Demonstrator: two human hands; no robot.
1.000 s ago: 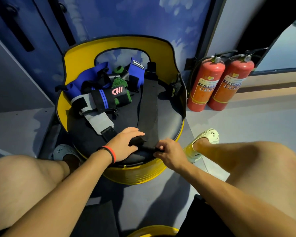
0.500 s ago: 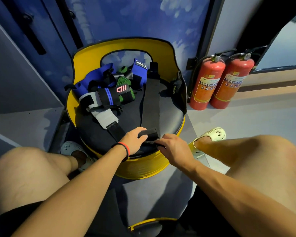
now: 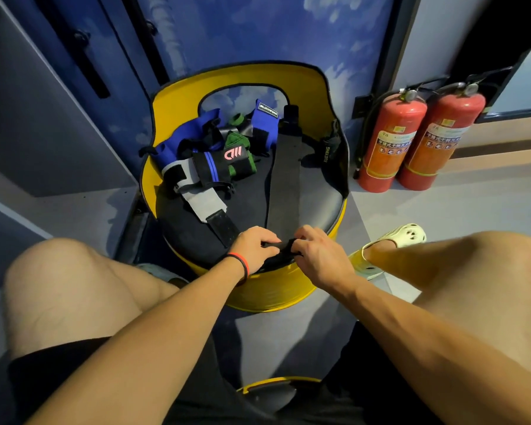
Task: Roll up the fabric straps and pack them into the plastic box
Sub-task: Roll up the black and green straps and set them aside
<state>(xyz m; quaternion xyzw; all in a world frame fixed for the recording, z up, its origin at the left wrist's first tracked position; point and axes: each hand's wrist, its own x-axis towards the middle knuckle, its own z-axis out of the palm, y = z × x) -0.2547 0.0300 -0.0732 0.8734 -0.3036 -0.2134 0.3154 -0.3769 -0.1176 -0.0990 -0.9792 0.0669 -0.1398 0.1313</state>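
Left hand & right hand both have fingers curled round the rolled end of the long black strap. The roll sits btwn them at the near edge of the yellow drum seat. The rest of the strap runs flat & straight away from the hands, up to the seat's back rim. Roll looks small, so I'd judge the rolling barely begun, w/ most of the length to go.

Handling, as a guess: woven fabric, light, soft & floppy, so the coil will spring loose if the grip eases. Best held at both side edges of the roll, w/ light tension on the flat run so the turns stack square & don't cone out sideways. Not fragile, prob. not slippery.

Beyond the left hand & a bit to its outer side lies a heap of other straps, all unrolled. The grey strap w/ a black end patch is closest to that hand's knuckles. Further off are a black wrap w/ pink logo, a blue strap & a green one. 2 red fire extinguishers stand well beyond the right hand, on its outer side. Plastic box isn't in view, so can't tell where the roll will go
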